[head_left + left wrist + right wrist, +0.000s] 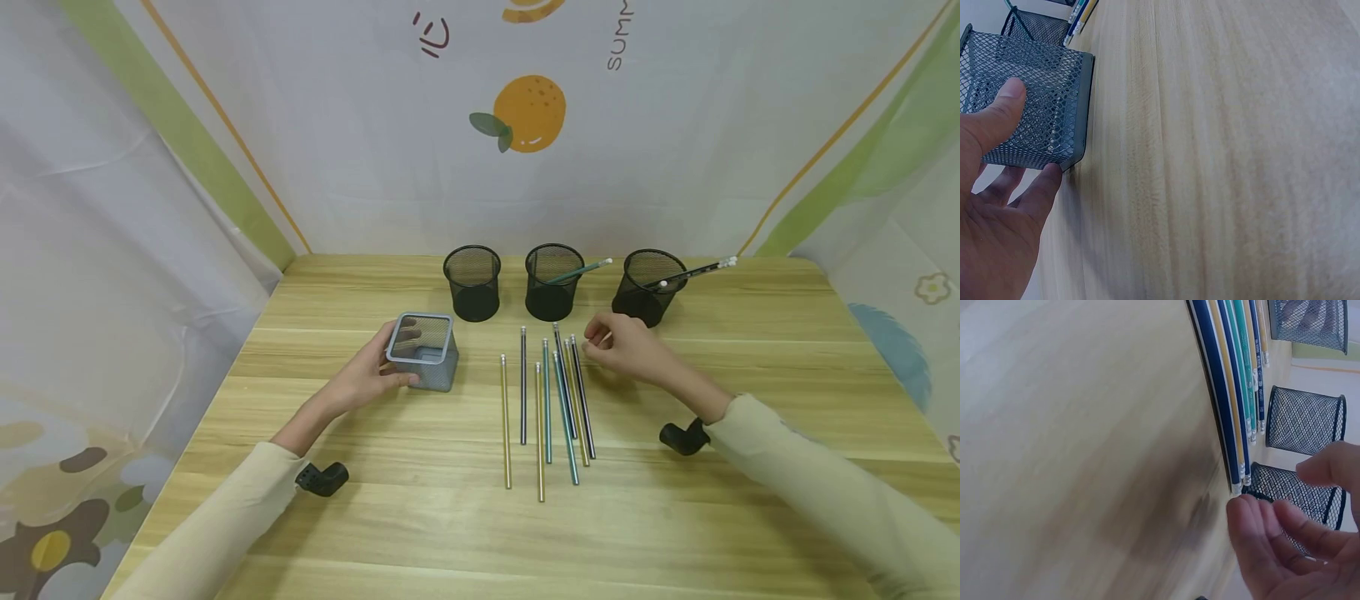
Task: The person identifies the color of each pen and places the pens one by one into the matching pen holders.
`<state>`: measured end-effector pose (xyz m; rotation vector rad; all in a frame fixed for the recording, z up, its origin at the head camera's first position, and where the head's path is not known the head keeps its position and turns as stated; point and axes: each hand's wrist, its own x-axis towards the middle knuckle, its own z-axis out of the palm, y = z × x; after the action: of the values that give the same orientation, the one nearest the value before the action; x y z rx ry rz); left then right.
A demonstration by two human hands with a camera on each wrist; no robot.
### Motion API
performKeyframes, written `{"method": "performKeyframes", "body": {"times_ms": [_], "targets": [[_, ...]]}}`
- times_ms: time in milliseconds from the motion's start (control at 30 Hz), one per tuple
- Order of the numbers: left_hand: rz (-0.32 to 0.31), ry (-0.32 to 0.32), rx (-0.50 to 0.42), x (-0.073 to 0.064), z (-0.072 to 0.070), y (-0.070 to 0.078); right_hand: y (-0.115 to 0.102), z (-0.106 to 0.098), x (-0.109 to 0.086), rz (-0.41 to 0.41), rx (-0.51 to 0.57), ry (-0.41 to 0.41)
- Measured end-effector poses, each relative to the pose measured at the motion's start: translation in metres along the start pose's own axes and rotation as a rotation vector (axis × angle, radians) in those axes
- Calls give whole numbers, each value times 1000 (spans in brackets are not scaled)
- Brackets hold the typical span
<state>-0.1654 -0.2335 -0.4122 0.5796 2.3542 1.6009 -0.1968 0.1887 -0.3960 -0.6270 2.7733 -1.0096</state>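
My left hand (367, 371) grips a square grey mesh pen holder (435, 372) on the left of the table. In the left wrist view the thumb lies on one side of the pen holder (1035, 119) and fingers bend round another. Several pencils, gold, teal and dark blue, lie side by side at mid-table, eraser ends away from me. My right hand (626, 343) hovers at their right, nearest a dark pencil (583, 400). The right wrist view shows its thumb apart from loosely bent fingers (1254, 531), fingertips close to the dark blue pencil's (1219, 381) eraser. Contact there is unclear.
Three round black mesh cups stand at the back: a left cup (476, 302), a middle cup (551, 302) holding a teal pencil (585, 271), and a right cup (641, 307) with dark pencils (697, 271) leaning out. A printed curtain (390, 167) hangs behind the table (420, 525).
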Motion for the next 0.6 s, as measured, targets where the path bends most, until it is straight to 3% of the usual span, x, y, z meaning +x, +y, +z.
{"method": "performKeyframes", "body": {"times_ms": [367,600], "targets": [[5,1,7,0,0,-1,1,9,7,187,-7,-92],[9,0,7,0,0,-1,-2,16,13,135,-43,-84]]}}
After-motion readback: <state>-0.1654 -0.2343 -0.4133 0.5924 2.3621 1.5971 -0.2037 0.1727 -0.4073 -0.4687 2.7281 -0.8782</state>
